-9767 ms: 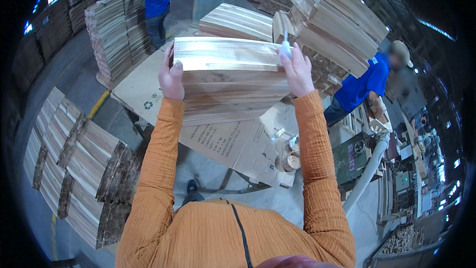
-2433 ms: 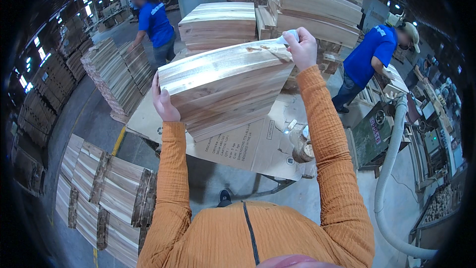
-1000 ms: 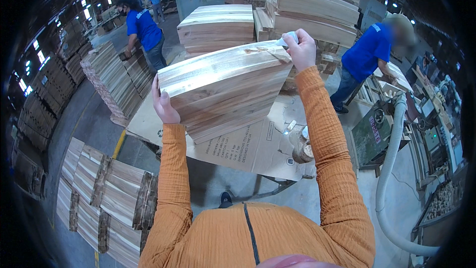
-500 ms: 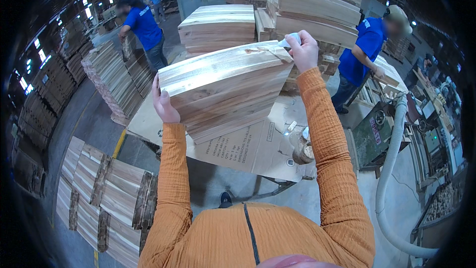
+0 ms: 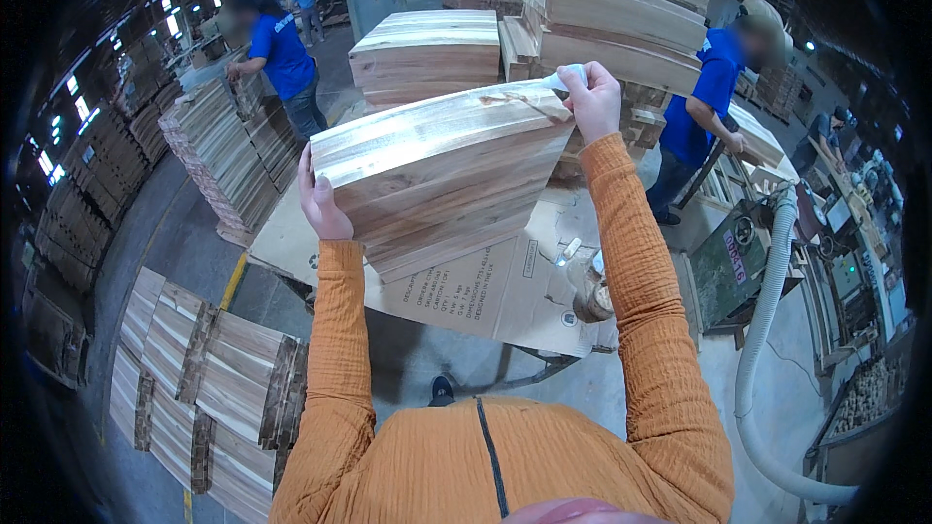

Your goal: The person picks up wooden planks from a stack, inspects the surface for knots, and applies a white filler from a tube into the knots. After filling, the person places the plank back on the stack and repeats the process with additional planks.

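Observation:
In front of me, a stack of wooden boards [image 5: 437, 175] stands on a cardboard-covered table, its pale upper face shining. A dark knot or crack [image 5: 515, 99] marks that face near the right end. My left hand [image 5: 326, 209] is closed on the stack's left end, thumb on the near side and fingers round the corner. By the far right corner, my right hand [image 5: 594, 102] pinches a small white squeeze bottle [image 5: 565, 79]. Its narrow tip points left, close to the wood beside the mark; whether it touches I cannot tell.
Printed cardboard [image 5: 466, 296] covers the table, with a jar-like container [image 5: 590, 296] near its right edge. Taller board stacks [image 5: 621, 19] rise behind; more boards [image 5: 209, 378] lie lower left. Co-workers in blue stand left [image 5: 283, 58] and right [image 5: 704, 107]. A pale hose [image 5: 762, 330] curves at right.
The white bottle and my right hand have shifted very slightly left. My left hand and the boards stay in place. Both nearby co-workers have changed their arm positions.

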{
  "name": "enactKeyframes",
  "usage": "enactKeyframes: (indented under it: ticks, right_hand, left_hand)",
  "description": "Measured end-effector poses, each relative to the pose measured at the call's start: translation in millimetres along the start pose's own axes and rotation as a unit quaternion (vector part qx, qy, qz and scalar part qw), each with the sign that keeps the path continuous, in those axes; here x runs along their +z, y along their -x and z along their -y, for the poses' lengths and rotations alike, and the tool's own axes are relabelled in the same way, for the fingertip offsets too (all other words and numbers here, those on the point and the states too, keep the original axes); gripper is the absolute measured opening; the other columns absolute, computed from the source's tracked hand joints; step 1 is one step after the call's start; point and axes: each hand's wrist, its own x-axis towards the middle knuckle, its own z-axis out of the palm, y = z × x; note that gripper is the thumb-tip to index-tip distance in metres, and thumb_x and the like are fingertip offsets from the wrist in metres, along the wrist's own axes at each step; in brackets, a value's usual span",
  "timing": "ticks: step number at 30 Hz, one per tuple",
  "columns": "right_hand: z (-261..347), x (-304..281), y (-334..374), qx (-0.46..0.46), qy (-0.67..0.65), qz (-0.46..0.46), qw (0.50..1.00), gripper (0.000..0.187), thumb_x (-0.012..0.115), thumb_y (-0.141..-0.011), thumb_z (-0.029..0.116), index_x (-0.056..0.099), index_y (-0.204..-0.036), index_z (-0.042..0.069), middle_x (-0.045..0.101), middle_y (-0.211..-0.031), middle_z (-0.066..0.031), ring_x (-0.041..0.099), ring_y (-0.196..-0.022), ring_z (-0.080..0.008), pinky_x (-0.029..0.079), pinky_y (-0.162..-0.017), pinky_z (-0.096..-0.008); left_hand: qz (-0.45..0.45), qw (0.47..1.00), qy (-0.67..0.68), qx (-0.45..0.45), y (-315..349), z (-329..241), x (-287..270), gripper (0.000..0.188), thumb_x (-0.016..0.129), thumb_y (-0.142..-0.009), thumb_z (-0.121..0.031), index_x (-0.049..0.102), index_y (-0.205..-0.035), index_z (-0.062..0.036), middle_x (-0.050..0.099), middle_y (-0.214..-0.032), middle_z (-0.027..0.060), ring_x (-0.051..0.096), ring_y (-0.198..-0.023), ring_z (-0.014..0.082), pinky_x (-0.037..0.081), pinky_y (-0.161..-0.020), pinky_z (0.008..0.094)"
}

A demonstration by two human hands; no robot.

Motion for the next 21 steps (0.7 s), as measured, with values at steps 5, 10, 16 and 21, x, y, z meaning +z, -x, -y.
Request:
enactKeyframes:
  ticks: [5,10,16,21]
  right_hand:
    - [-7,8,-2,-0.011,0.025,0.007,1.000,0.025,0.069,-0.079,0.021,0.059,-0.072,0.000,0.060,-0.065,-0.0021,0.053,-0.057,-0.0063,0.044,-0.053,-0.0237]
    - [-10,13,-5,-0.037,0.053,0.010,0.998,0.027,0.069,-0.078,0.023,0.059,-0.071,-0.001,0.061,-0.065,-0.0041,0.053,-0.059,-0.0079,0.045,-0.057,-0.0259]
    - [-12,18,-6,-0.049,0.072,0.012,0.996,0.028,0.070,-0.078,0.024,0.059,-0.072,-0.001,0.061,-0.065,-0.0052,0.054,-0.060,-0.0088,0.046,-0.058,-0.0269]
    - [-8,14,-3,-0.040,0.035,-0.010,0.999,0.027,0.069,-0.080,0.021,0.058,-0.070,-0.001,0.059,-0.063,-0.0031,0.054,-0.059,-0.0087,0.044,-0.056,-0.0250]
  left_hand:
    - [0.003,1.000,-0.002,0.004,0,-2,2,0.071,0.045,-0.085,-0.045,0.038,-0.132,0.0078,0.049,-0.127,0.0192,0.046,-0.119,0.0259,0.032,-0.102,0.0353]
    - [0.007,1.000,-0.008,0.002,0,-6,3,0.072,0.045,-0.084,-0.045,0.037,-0.132,0.0083,0.049,-0.126,0.0198,0.046,-0.119,0.0259,0.032,-0.101,0.0350]
    - [0.003,1.000,-0.010,0.005,0,-5,0,0.072,0.044,-0.085,-0.045,0.037,-0.132,0.0080,0.049,-0.126,0.0197,0.046,-0.119,0.0260,0.032,-0.101,0.0348]
    - [0.000,1.000,-0.006,0.003,1,-2,0,0.069,0.043,-0.086,-0.044,0.038,-0.132,0.0076,0.049,-0.127,0.0190,0.046,-0.119,0.0256,0.032,-0.102,0.0345]
